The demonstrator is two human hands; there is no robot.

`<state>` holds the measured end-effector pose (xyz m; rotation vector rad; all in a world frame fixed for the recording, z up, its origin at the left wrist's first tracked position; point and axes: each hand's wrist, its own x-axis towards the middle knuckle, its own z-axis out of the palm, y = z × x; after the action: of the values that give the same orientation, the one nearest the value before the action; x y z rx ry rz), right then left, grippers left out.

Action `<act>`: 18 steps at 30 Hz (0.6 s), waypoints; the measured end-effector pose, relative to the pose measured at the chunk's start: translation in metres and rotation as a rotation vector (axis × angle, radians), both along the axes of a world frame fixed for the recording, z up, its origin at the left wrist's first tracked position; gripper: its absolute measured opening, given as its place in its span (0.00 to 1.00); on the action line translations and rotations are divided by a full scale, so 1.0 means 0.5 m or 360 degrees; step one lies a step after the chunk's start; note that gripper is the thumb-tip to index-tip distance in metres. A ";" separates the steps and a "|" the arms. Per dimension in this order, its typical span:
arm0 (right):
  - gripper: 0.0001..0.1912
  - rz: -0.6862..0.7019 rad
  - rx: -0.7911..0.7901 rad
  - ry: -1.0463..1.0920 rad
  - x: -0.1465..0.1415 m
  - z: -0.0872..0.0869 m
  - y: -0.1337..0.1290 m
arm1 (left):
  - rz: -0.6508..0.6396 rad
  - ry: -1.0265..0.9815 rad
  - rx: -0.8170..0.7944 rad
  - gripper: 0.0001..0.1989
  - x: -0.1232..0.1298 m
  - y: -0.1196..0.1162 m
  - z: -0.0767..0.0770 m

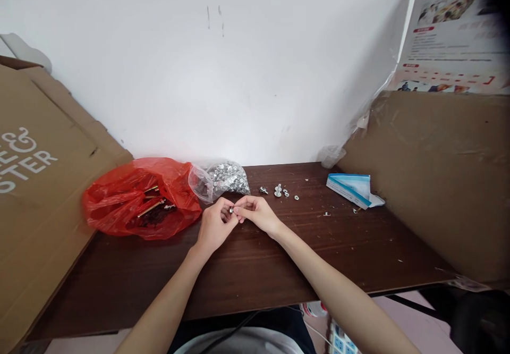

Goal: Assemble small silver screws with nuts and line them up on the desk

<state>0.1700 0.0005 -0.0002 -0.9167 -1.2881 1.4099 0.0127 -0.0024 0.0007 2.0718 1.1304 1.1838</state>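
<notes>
Over the middle of the dark brown table, my left hand (pixel 215 225) and my right hand (pixel 257 213) meet at the fingertips. Both pinch a small shiny metal part (pixel 231 210) between them; its exact shape is mostly covered by the fingers. Just behind the hands sits a clear plastic bag (pixel 230 177) full of small metal pieces. To the right of it lie a loose metal fitting (pixel 263 190), a small group of metal parts (pixel 278 190) and a single washer-like piece (pixel 296 197). An open red plastic bag (pixel 175 170) with gold-coloured rods inside is left of my left hand.
A blue and white packet (pixel 348 189) rests at the table's right. Cardboard walls stand at the left (pixel 43 184) and right (pixel 434 173), with a white wall (pixel 255 77) behind. Crumpled clear plastic (pixel 331 156) is in the back right corner. Small scraps dot the table (pixel 247 279).
</notes>
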 end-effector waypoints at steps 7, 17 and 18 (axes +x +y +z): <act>0.11 0.0028 -0.0056 0.0061 -0.004 0.010 -0.005 | 0.0053 0.0181 0.0082 0.08 -0.001 -0.006 0.003; 0.14 0.0116 -0.0064 0.0117 0.001 0.003 -0.004 | -0.0003 0.0162 0.0065 0.05 -0.006 -0.003 0.003; 0.15 0.0127 -0.0071 0.0106 0.002 0.002 -0.003 | -0.0002 0.0162 0.0064 0.04 -0.006 -0.003 0.003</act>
<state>0.1712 -0.0011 0.0007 -0.8492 -1.2593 1.5241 0.0096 -0.0038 0.0020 2.1843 1.1603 1.1202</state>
